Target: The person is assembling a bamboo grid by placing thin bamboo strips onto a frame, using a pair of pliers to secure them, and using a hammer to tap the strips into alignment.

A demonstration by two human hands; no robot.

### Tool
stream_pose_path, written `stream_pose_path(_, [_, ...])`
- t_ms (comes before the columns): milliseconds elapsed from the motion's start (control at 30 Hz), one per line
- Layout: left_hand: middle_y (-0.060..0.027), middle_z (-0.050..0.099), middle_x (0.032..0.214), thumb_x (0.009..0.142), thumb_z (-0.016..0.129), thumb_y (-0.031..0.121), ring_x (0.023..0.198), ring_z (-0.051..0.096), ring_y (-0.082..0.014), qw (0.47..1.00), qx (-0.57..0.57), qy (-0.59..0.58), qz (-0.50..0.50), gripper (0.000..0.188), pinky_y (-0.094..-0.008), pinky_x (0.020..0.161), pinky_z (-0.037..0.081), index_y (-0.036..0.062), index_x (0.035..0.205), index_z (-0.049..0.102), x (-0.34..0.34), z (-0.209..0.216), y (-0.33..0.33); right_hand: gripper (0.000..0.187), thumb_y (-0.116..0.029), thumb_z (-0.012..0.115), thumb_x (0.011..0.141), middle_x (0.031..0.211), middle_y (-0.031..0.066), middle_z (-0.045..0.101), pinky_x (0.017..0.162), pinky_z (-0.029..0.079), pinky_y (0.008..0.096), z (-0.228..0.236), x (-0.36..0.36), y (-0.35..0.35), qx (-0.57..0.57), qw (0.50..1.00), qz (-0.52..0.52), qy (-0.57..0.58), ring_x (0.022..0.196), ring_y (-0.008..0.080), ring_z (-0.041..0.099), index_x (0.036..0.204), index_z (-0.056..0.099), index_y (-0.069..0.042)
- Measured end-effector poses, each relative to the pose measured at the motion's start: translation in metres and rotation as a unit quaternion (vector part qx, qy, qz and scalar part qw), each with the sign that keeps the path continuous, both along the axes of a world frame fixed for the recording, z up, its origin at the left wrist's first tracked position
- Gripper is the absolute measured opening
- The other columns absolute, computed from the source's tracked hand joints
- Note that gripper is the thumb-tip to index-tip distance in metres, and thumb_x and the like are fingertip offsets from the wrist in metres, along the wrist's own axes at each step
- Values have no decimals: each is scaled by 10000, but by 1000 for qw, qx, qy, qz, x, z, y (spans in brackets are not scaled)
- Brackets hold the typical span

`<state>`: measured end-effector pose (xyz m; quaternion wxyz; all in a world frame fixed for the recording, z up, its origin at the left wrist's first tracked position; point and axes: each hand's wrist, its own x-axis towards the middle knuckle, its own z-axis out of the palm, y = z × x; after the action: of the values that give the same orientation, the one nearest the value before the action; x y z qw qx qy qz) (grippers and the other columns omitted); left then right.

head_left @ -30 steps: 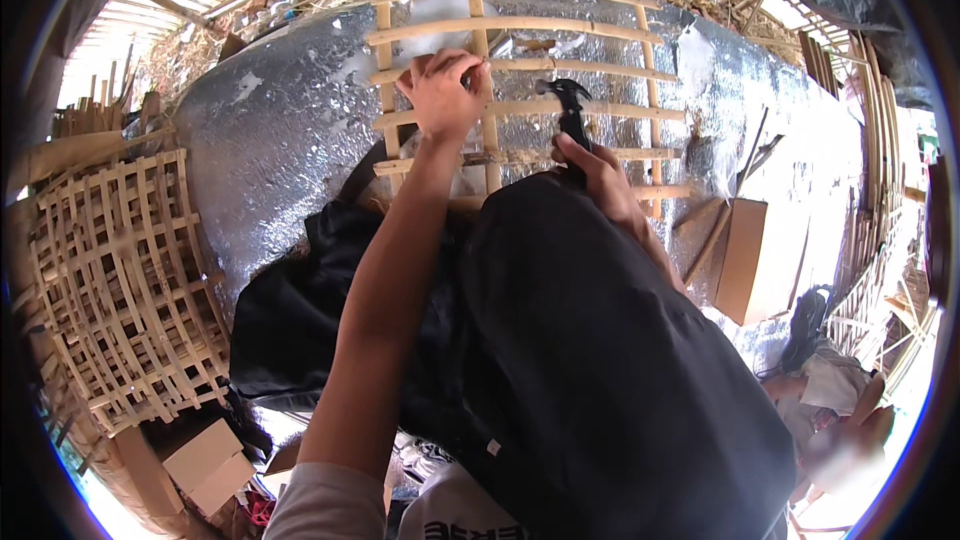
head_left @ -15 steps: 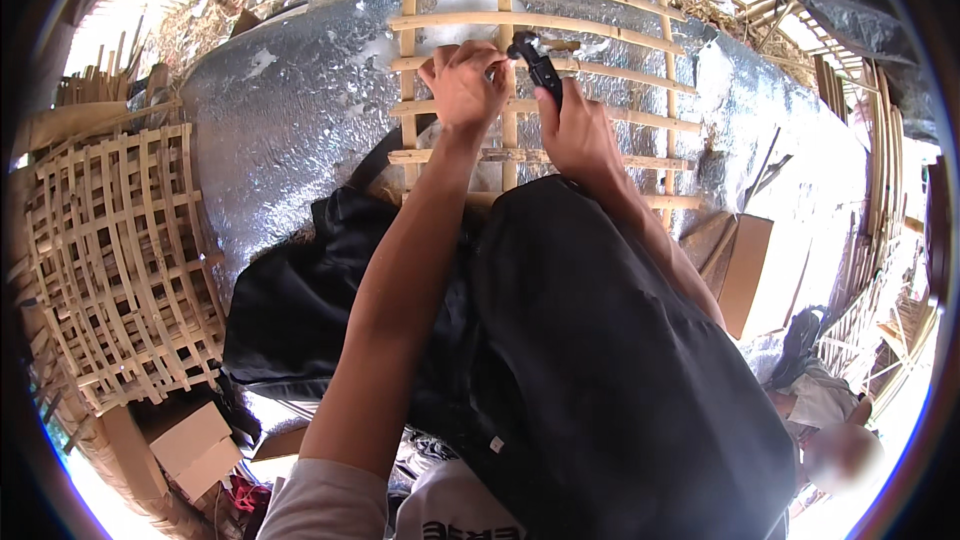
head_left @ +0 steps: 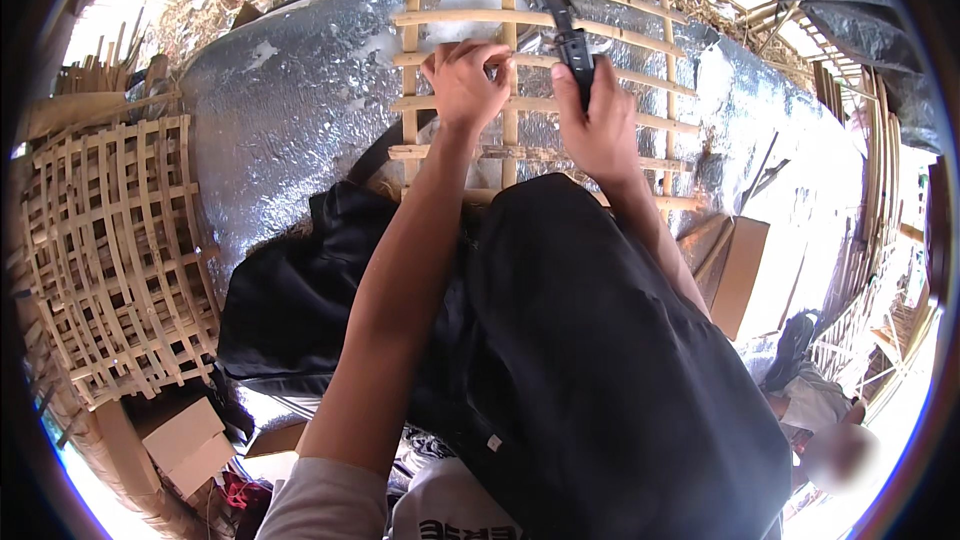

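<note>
A bamboo lattice of crossed strips lies in front of me over a silvery foil sheet. My left hand rests on it beside a crossing of the middle upright strip, thumb and fingertips pinched together. Whatever they pinch is too small to make out. In my right hand is a black hammer, gripped by its handle. Its head is raised a little up and right of the left fingertips, apart from them and slightly blurred. My legs in black trousers are bent up close to the lattice's near edge.
Finished-looking woven bamboo panels are stacked at the left. Cardboard boxes stand at the lower left, and a cardboard piece at the right. Another person sits at the lower right. Bamboo sticks lean along the right side.
The hammer and my right hand have moved up and to the right, away from the left fingertips. My left hand has stayed in its place, pinched as before.
</note>
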<state>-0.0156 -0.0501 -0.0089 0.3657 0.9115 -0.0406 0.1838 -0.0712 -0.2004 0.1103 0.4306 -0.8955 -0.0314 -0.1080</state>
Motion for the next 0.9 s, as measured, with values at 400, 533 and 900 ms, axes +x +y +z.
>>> stream_pose_path(400, [90, 716, 970, 815, 712, 166, 977, 572, -238, 999, 45, 8, -20, 144, -423, 904, 388, 231, 924, 780, 0, -8, 12, 368, -313, 590, 988, 633, 237, 614, 525, 485, 444, 30, 2, 13, 29, 998, -45, -12, 604, 436, 644, 919, 525, 42])
stream_pose_path(533, [103, 728, 978, 827, 728, 191, 946, 579, -227, 998, 64, 1, -26, 137, -397, 890, 404, 243, 939, 786, 8, 3, 4, 314, -243, 557, 999, 610, 255, 609, 461, 489, 485, -44, -7, -3, -95, 993, -1, 66, 521, 440, 626, 889, 531, 50])
stream_pose_path(900, [106, 728, 1006, 848, 709, 218, 979, 574, -235, 998, 45, 26, -40, 141, -396, 912, 410, 268, 953, 787, 9, 0, 3, 332, -293, 515, 1033, 567, 166, 574, 451, 444, 431, -62, -5, -12, -189, 979, -13, -74, 468, 307, 593, 926, 580, 14])
